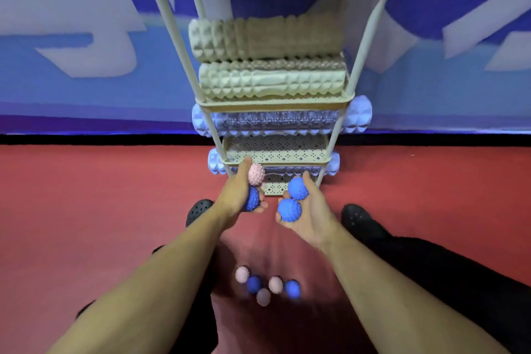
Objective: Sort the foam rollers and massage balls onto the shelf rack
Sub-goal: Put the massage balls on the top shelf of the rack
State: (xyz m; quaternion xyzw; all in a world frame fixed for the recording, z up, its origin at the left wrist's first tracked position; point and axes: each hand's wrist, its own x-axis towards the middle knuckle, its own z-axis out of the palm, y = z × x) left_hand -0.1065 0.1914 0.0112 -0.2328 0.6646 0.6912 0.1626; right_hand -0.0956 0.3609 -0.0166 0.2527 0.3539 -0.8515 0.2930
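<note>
From your head camera, your left hand [240, 191] curls round a pink spiky ball [256, 174] and a blue ball [253, 199]. Your right hand [309, 210] grips two blue balls [290, 210], one above the other. Both hands are just in front of the shelf rack [275, 103], whose tiers hold beige rollers [270, 83] and pale blue rollers [275, 123]. Five loose balls [263, 286] lie on the red floor [100, 210] between your forearms.

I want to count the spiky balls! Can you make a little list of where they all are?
left hand: holds a pink ball and a blue ball
right hand: holds two blue balls
floor: five balls, three pink, two blue
rack: beige rollers above blue rollers
</note>
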